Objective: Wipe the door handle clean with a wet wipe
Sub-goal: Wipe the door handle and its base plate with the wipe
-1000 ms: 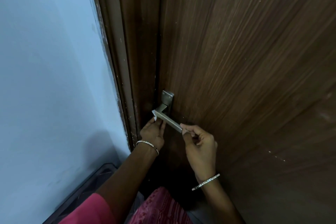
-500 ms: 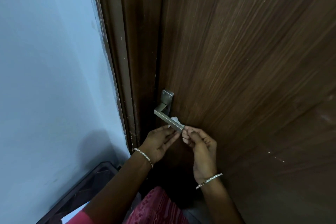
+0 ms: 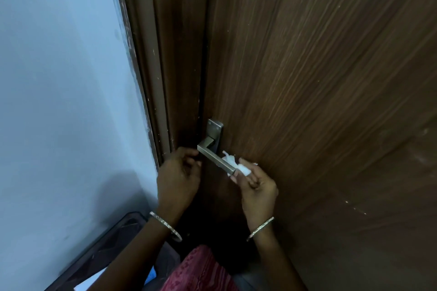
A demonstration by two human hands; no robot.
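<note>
A silver square-section door handle (image 3: 214, 157) juts from its backplate (image 3: 215, 130) on the brown wooden door (image 3: 319, 101). My right hand (image 3: 256, 185) pinches a crumpled white wet wipe (image 3: 241, 168) against the free end of the lever; part of the wipe bunches behind the bar. My left hand (image 3: 179, 178) is at the lever's bend near the door edge, fingers curled, with the fingertips touching the corner of the handle. Both wrists wear thin bangles.
The dark door frame (image 3: 160, 78) runs up beside the door edge, with a pale blue wall (image 3: 66, 101) to its left. A dark plastic crate (image 3: 111, 243) sits low at the left by the wall. My red patterned clothing (image 3: 201, 271) fills the bottom centre.
The wipe has passed from my left hand to my right, which now holds it at the lever's tip. My left hand has gone back left to the handle's bend.
</note>
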